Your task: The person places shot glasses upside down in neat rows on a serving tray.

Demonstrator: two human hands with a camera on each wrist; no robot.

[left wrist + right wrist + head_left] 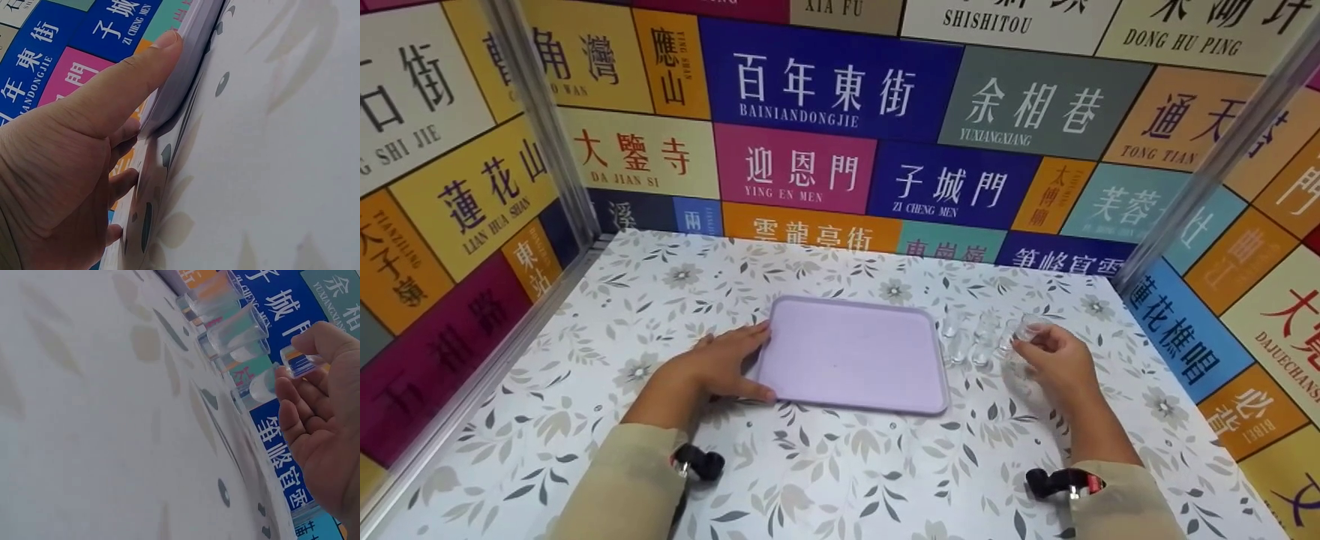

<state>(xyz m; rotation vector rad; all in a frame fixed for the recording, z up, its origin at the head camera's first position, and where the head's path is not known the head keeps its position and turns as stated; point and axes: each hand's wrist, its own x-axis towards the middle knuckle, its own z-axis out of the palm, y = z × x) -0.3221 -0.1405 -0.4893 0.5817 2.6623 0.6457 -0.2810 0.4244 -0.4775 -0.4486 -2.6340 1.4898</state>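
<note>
A lilac rectangular tray (851,356) lies flat on the table. My left hand (712,364) rests against its left end, fingers spread and thumb by the near corner. The left wrist view shows the thumb (149,59) extended along the tray's side wall (177,84). Right of the tray stand several small clear cups (982,341), close together. My right hand (1057,367) pinches one small clear cup (301,363) between thumb and fingers, beside the others. In the right wrist view, more clear cups (239,332) stand near the fingertips. Their exact number is hard to make out.
A white cloth with grey leaves and flowers (840,465) covers the table. Walls of colourful street-name panels (832,75) stand at the back and both sides. Metal posts (536,112) mark the corners. Each sleeve has a black wrist device (1054,482) at its cuff.
</note>
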